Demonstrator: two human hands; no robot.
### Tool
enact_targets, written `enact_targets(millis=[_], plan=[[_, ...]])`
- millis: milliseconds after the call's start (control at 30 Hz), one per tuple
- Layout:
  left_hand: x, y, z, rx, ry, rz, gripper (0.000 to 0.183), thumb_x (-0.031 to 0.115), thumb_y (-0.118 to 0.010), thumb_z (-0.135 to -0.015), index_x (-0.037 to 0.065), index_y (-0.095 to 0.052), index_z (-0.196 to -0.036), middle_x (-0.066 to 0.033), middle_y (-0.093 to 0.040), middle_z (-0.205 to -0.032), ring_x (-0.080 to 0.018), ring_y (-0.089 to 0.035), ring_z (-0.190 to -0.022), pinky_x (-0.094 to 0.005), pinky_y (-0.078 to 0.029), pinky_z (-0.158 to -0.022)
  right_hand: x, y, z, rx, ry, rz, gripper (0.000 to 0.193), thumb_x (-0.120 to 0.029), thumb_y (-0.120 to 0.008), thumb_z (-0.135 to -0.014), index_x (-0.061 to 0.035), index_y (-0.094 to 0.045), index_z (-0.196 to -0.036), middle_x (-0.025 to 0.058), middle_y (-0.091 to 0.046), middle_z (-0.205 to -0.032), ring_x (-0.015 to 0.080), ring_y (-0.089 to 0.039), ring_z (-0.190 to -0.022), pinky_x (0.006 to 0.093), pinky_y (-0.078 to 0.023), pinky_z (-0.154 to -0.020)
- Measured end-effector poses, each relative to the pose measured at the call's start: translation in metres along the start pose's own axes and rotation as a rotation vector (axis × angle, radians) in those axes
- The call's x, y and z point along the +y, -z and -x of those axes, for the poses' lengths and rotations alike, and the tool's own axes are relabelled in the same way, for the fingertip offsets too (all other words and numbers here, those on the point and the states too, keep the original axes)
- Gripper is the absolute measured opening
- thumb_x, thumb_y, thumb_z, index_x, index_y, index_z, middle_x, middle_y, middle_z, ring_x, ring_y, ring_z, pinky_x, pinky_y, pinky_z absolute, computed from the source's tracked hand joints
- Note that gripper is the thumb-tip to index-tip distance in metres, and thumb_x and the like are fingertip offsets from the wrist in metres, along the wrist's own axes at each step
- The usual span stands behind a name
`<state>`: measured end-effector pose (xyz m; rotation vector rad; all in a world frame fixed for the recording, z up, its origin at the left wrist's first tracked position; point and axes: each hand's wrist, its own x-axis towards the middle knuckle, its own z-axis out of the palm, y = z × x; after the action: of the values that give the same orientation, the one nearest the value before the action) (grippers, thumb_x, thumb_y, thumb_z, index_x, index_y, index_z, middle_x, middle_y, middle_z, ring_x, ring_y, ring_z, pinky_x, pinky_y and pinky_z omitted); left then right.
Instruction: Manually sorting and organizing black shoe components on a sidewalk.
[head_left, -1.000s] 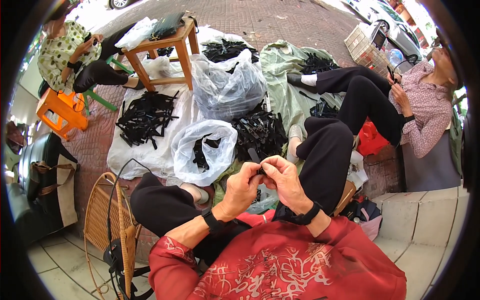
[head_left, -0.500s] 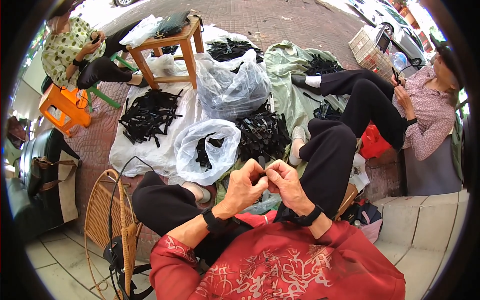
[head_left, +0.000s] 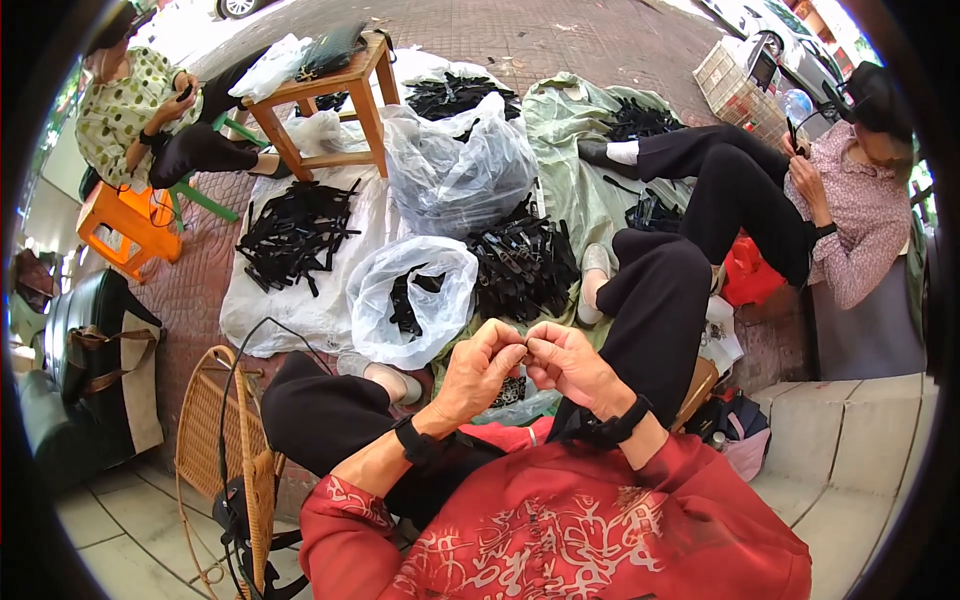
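Observation:
My left hand [head_left: 480,372] and my right hand [head_left: 572,368] meet above my lap, fingertips nearly touching. Both are closed in a pinch around something small and dark, mostly hidden by the fingers. Below them, several small shiny ring-like pieces [head_left: 512,390] lie by a clear plastic bag [head_left: 530,409]. Just beyond my hands is a heap of black straps with clip-like parts [head_left: 525,262]. Left of that heap stands an open whitish plastic bag [head_left: 458,275] with black strips [head_left: 408,305] inside.
Another black strip pile [head_left: 298,232] lies on a white sheet [head_left: 250,310]. Behind are a large filled plastic bag [head_left: 450,175] and a wooden stool [head_left: 315,90]. Co-workers sit at left [head_left: 150,110] and right [head_left: 860,190]. A wicker chair [head_left: 215,430] stands at my left.
My fingertips have shifted slightly, and the dark strip end that stuck up above them is out of sight. Ring-like pieces now show beneath my hands. The co-worker at right has bent their head down.

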<state>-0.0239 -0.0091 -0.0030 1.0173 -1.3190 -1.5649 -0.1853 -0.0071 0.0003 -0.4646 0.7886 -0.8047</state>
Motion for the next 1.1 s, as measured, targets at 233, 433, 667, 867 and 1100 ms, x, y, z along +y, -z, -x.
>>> enact_targets(millis=[233, 433, 667, 867, 1100], plan=[[-0.003, 0.0, 0.0, -0.066, -0.015, 0.08, 0.012, 0.006, -0.053, -0.081, -0.001, -0.047, -0.089, -0.0039, -0.057, -0.07, -0.0061, -0.051, -0.06, -0.0207, -0.043, -0.054, -0.012, -0.001, 0.001, 0.083, 0.063, 0.048, 0.007, -0.007, -0.056, -0.08, -0.0029, -0.051, -0.08, 0.0032, -0.052, -0.065, 0.006, -0.046, -0.049, 0.0188, -0.036, -0.04], [-0.016, -0.003, 0.005, 0.026, 0.01, 0.072, 0.022, 0.004, -0.056, -0.079, 0.001, -0.041, -0.096, -0.0042, -0.057, -0.067, -0.0055, -0.049, -0.056, -0.0201, -0.04, -0.049, -0.012, -0.011, 0.006, 0.194, 0.293, 0.607, 0.008, -0.007, -0.057, -0.078, -0.0012, -0.052, -0.076, 0.001, -0.053, -0.062, 0.0042, -0.047, -0.049, 0.0189, -0.039, -0.043], [-0.013, 0.0, 0.007, -0.257, 0.403, -0.016, 0.016, 0.019, -0.057, -0.081, 0.003, -0.053, -0.079, 0.0005, -0.056, -0.061, -0.002, -0.043, -0.05, -0.0184, -0.032, -0.042, -0.006, 0.007, 0.021, 0.144, 0.3, 0.818, 0.013, -0.009, -0.059, -0.078, 0.0, -0.051, -0.077, 0.0, -0.053, -0.065, 0.0032, -0.048, -0.055, 0.0181, -0.041, -0.048], [-0.018, 0.0, 0.016, -0.299, 0.271, -0.159, 0.022, 0.021, -0.056, -0.08, 0.002, -0.057, -0.071, 0.0019, -0.052, -0.055, -0.0027, -0.039, -0.049, -0.0213, -0.031, -0.043, -0.017, 0.013, 0.028, 0.043, 0.048, 0.926, 0.019, -0.017, -0.056, -0.08, 0.0009, -0.051, -0.079, 0.0032, -0.054, -0.062, 0.0088, -0.048, -0.05, 0.0238, -0.04, -0.046], [-0.013, 0.002, 0.014, -0.342, 0.244, -0.138, 0.019, 0.018, -0.053, -0.082, 0.001, -0.056, -0.075, 0.0011, -0.049, -0.056, -0.0045, -0.04, -0.05, -0.0226, -0.034, -0.045, -0.016, 0.015, 0.027, -0.088, 0.144, 1.123, 0.019, -0.02, -0.054, -0.081, -0.0014, -0.053, -0.079, 0.0072, -0.051, -0.056, 0.0132, -0.05, -0.05, 0.0267, -0.04, -0.047]])
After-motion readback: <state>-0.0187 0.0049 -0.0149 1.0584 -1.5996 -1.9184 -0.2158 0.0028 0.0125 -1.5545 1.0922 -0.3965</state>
